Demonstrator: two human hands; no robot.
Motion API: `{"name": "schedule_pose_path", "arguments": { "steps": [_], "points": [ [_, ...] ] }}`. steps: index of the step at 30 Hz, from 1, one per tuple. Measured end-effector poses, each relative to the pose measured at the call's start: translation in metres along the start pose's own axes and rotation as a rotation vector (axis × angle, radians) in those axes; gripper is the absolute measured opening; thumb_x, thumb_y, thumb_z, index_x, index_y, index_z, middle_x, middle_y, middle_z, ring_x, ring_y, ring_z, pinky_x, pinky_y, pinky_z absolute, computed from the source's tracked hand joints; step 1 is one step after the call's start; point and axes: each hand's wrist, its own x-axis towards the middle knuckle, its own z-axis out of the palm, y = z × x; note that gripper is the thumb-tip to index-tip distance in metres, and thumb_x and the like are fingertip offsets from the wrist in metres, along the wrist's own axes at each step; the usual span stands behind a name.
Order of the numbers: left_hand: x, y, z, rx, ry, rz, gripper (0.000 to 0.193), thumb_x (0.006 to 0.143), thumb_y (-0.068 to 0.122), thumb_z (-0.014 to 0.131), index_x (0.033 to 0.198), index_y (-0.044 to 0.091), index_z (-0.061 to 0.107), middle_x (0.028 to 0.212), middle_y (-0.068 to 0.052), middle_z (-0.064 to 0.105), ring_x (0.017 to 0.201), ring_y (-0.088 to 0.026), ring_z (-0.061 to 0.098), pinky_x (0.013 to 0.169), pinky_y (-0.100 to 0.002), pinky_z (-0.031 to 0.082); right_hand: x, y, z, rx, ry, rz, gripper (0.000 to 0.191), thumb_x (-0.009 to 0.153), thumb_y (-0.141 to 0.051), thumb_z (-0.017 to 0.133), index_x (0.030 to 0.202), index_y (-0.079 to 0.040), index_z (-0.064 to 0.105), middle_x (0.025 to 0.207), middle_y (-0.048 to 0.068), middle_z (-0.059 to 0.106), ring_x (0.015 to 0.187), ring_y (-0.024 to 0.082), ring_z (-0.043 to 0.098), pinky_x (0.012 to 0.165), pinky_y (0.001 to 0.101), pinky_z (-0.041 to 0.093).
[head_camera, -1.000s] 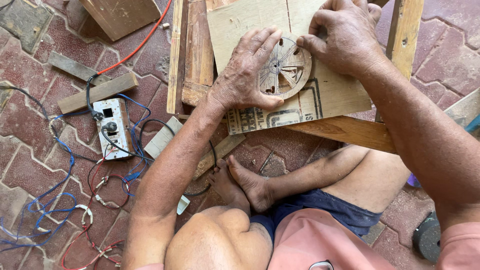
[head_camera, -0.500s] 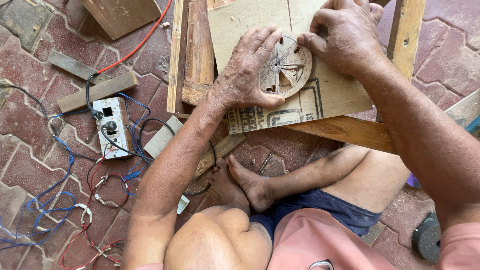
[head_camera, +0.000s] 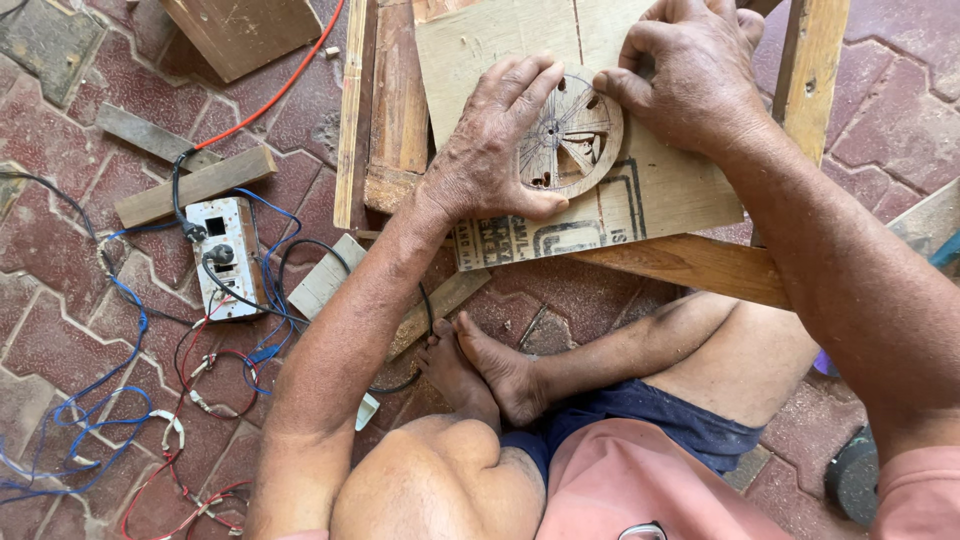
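Note:
A small round wooden wheel (head_camera: 575, 140) with cut-out spokes lies flat on a pale plywood board (head_camera: 660, 195). My left hand (head_camera: 495, 150) rests over the wheel's left side, fingers and thumb spread around its rim, holding it down. My right hand (head_camera: 695, 75) is curled at the wheel's upper right edge, fingertips pinched against the rim; whether it holds a small tool is hidden. The board sits on a wooden frame (head_camera: 690, 262) above my crossed legs.
A white switch box (head_camera: 228, 255) with a black plug lies on the red paving at left, amid tangled blue, red and black wires (head_camera: 110, 400). Wood offcuts (head_camera: 195, 185) and planks (head_camera: 385, 110) lie around. A red cable (head_camera: 280, 90) runs up left. My bare foot (head_camera: 490, 365) is below the board.

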Motion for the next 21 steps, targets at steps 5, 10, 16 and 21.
{"name": "schedule_pose_path", "arguments": {
  "steps": [5, 10, 16, 21],
  "points": [
    [-0.0011, 0.0030, -0.0047, -0.011, -0.009, -0.005, 0.123, 0.066, 0.053, 0.093, 0.161, 0.006, 0.031, 0.162, -0.018, 0.033, 0.153, -0.041, 0.028, 0.131, -0.052, 0.028, 0.0000, -0.0016, -0.0010, -0.002, -0.013, 0.009, 0.039, 0.100, -0.052, 0.081, 0.088, -0.015, 0.076, 0.120, 0.007, 0.061, 0.130, 0.033, 0.044, 0.099, 0.0545, 0.028],
    [-0.0029, 0.0058, -0.0058, -0.028, -0.027, -0.025, 0.124, 0.065, 0.055, 0.094, 0.160, 0.005, 0.033, 0.162, -0.018, 0.033, 0.153, -0.042, 0.027, 0.130, -0.052, 0.028, -0.0003, -0.0003, -0.0009, 0.010, -0.028, 0.007, 0.039, 0.100, -0.052, 0.081, 0.088, -0.015, 0.076, 0.119, 0.008, 0.061, 0.129, 0.033, 0.044, 0.099, 0.0551, 0.028],
    [-0.0027, 0.0074, -0.0042, -0.008, -0.010, -0.032, 0.122, 0.066, 0.056, 0.092, 0.159, 0.004, 0.033, 0.162, -0.019, 0.033, 0.153, -0.043, 0.027, 0.130, -0.052, 0.028, -0.0027, 0.0021, 0.0000, 0.012, -0.019, 0.007, 0.039, 0.100, -0.052, 0.081, 0.088, -0.015, 0.076, 0.116, 0.008, 0.062, 0.128, 0.033, 0.047, 0.099, 0.0549, 0.029],
    [-0.0001, 0.0083, -0.0057, 0.006, 0.001, -0.034, 0.122, 0.066, 0.056, 0.092, 0.160, 0.005, 0.034, 0.162, -0.019, 0.033, 0.153, -0.042, 0.027, 0.130, -0.052, 0.028, -0.0012, 0.0021, -0.0006, -0.013, 0.008, -0.012, 0.040, 0.101, -0.052, 0.082, 0.089, -0.015, 0.076, 0.116, 0.008, 0.062, 0.128, 0.033, 0.047, 0.098, 0.0546, 0.029]
  ]
}}
